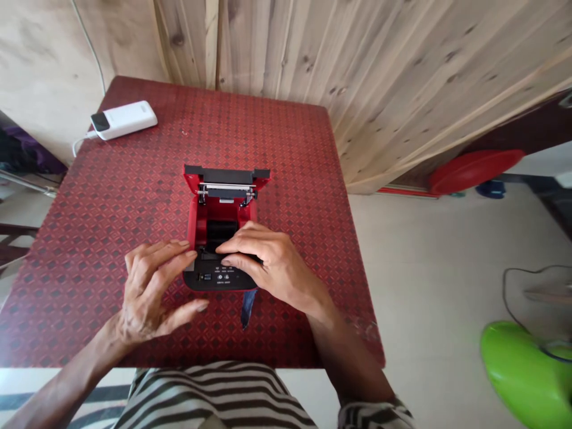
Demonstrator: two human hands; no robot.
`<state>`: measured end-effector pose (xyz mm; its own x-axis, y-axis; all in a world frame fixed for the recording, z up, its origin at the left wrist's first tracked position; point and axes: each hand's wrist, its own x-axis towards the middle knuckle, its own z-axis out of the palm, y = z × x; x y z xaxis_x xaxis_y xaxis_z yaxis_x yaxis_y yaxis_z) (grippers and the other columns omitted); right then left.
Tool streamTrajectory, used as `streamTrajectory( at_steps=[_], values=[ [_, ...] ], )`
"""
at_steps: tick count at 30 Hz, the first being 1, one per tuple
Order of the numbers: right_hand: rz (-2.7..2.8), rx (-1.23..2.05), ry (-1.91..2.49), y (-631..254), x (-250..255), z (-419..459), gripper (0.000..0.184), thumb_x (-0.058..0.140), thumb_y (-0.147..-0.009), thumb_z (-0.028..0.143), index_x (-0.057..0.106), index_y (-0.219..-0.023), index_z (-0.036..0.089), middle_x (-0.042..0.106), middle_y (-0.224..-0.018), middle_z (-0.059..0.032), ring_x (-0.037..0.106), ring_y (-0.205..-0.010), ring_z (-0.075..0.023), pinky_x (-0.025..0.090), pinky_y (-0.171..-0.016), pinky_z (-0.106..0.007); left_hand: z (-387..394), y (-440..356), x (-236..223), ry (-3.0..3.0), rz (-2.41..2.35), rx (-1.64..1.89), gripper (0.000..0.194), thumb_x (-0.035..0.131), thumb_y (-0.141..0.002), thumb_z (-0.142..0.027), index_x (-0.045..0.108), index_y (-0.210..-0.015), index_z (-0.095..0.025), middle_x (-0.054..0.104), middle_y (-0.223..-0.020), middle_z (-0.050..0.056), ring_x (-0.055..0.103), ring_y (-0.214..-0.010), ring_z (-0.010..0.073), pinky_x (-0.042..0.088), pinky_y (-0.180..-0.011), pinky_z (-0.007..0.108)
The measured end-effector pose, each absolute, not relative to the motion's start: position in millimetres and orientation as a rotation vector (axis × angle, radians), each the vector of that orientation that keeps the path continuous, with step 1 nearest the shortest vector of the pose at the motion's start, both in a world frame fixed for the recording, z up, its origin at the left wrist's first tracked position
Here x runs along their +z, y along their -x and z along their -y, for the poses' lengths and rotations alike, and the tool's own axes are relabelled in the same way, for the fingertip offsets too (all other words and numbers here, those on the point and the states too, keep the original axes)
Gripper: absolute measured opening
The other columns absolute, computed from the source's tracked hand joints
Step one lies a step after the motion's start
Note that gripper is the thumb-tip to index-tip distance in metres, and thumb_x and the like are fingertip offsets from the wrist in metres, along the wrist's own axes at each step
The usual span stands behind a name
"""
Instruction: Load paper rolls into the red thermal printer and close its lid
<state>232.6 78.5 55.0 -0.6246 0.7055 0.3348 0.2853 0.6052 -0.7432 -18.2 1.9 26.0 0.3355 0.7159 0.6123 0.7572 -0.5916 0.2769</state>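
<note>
A small red and black portable printer [223, 280] sits on the table with its lid [227, 176] raised toward the far side. Inside its red compartment lies a black roll [220, 229], partly hidden by my fingers. My left hand [154, 286] is spread at the printer's left side, fingertips at its edge and thumb held apart. Over the compartment's front edge, my right hand [272, 262] brings thumb and forefinger close together. Whatever is between those fingertips is too small to make out. A dark blue strip [248, 308] sticks out below the printer's near edge.
A white power bank [127, 119] with a cable lies at the table's far left corner. The red patterned table [299, 155] stands against a wooden plank wall [277, 47]. On the floor to the right are a green plastic object [522, 369] and a red one [476, 170].
</note>
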Motion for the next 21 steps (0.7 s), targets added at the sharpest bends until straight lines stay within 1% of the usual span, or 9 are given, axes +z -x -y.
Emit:
streamTrajectory(
  at_steps=[4, 8, 10, 12, 14, 16, 18, 20, 21],
  values=[
    [2.219, 0.865, 0.744, -234.0, 56.8, -84.0, 0.013, 0.064, -0.103, 0.016, 0.077, -0.105, 0.018, 0.082, -0.101, -0.0048, 0.073, -0.093, -0.0167, 0.060, -0.087, -0.033, -27.7, 22.8, 40.3, 2.498, 1.477, -1.198, 0.056, 0.063, -0.098, -0.053, 0.056, -0.147, -0.027, 0.068, -0.132, 0.012, 0.065, -0.121, 0.0309, 0.053, -0.103, 0.048],
    [2.376, 0.894, 0.700, -232.8, 62.1, -93.3, 0.014, 0.063, -0.102, 0.012, 0.075, -0.100, 0.019, 0.081, -0.100, -0.0038, 0.074, -0.095, -0.0168, 0.058, -0.097, -0.037, -50.3, 26.6, 39.9, 2.407, 1.615, -1.340, 0.043, 0.061, -0.101, -0.042, 0.060, -0.142, -0.031, 0.067, -0.135, 0.010, 0.061, -0.128, 0.0295, 0.050, -0.111, 0.052],
    [2.423, 0.895, 0.705, -231.4, 63.0, -96.8, 0.015, 0.063, -0.102, 0.011, 0.075, -0.099, 0.019, 0.081, -0.099, -0.0031, 0.074, -0.095, -0.0167, 0.056, -0.101, -0.039, -55.5, 28.8, 37.9, 2.382, 1.650, -1.365, 0.040, 0.062, -0.101, -0.040, 0.062, -0.140, -0.029, 0.067, -0.135, 0.010, 0.060, -0.129, 0.0284, 0.050, -0.113, 0.052],
    [2.393, 0.885, 0.731, -229.6, 62.8, -98.0, 0.015, 0.062, -0.103, 0.011, 0.074, -0.101, 0.019, 0.080, -0.100, -0.0036, 0.074, -0.096, -0.0169, 0.057, -0.099, -0.038, -59.2, 31.1, 37.4, 2.364, 1.686, -1.381, 0.039, 0.062, -0.101, -0.043, 0.063, -0.136, -0.026, 0.067, -0.133, 0.009, 0.060, -0.128, 0.0274, 0.050, -0.113, 0.051],
    [2.286, 0.865, 0.775, -228.0, 62.6, -96.2, 0.015, 0.060, -0.104, 0.014, 0.074, -0.105, 0.020, 0.080, -0.104, -0.0046, 0.073, -0.097, -0.0170, 0.059, -0.093, -0.036, -65.0, 33.6, 37.7, 2.362, 1.784, -1.408, 0.042, 0.058, -0.102, -0.050, 0.064, -0.134, -0.023, 0.069, -0.129, 0.009, 0.062, -0.123, 0.0258, 0.052, -0.109, 0.048],
    [2.161, 0.828, 0.814, -227.0, 63.2, -91.3, 0.014, 0.060, -0.105, 0.017, 0.074, -0.108, 0.021, 0.080, -0.104, -0.0044, 0.073, -0.096, -0.0165, 0.059, -0.089, -0.034, -75.6, 36.0, 37.1, 2.398, 1.933, -1.495, 0.050, 0.052, -0.104, -0.058, 0.063, -0.135, -0.020, 0.071, -0.127, 0.010, 0.066, -0.116, 0.0241, 0.054, -0.103, 0.045],
    [2.082, 0.774, 0.819, -227.0, 64.2, -83.7, 0.014, 0.060, -0.106, 0.018, 0.073, -0.109, 0.022, 0.078, -0.100, -0.0032, 0.072, -0.093, -0.0157, 0.059, -0.086, -0.033, -90.5, 37.5, 34.6, 2.491, 2.036, -1.652, 0.062, 0.043, -0.106, -0.065, 0.060, -0.140, -0.016, 0.071, -0.132, 0.012, 0.068, -0.118, 0.0246, 0.056, -0.100, 0.042],
    [2.074, 0.720, 0.788, -228.0, 64.1, -74.0, 0.013, 0.060, -0.106, 0.017, 0.072, -0.109, 0.021, 0.077, -0.095, -0.0029, 0.070, -0.089, -0.0153, 0.059, -0.084, -0.032, -107.0, 36.3, 31.4, 2.613, 2.051, -1.707, 0.070, 0.028, -0.109, -0.067, 0.055, -0.146, -0.014, 0.069, -0.138, 0.014, 0.069, -0.122, 0.0255, 0.058, -0.099, 0.042],
    [2.088, 0.692, 0.767, -228.8, 63.5, -68.6, 0.013, 0.060, -0.105, 0.016, 0.072, -0.110, 0.021, 0.076, -0.094, -0.0033, 0.069, -0.088, -0.0154, 0.059, -0.084, -0.032, -114.6, 34.3, 30.5, 2.636, 2.036, -1.685, 0.072, 0.019, -0.110, -0.065, 0.054, -0.147, -0.013, 0.070, -0.137, 0.013, 0.070, -0.121, 0.0247, 0.059, -0.096, 0.040]
  ],
)
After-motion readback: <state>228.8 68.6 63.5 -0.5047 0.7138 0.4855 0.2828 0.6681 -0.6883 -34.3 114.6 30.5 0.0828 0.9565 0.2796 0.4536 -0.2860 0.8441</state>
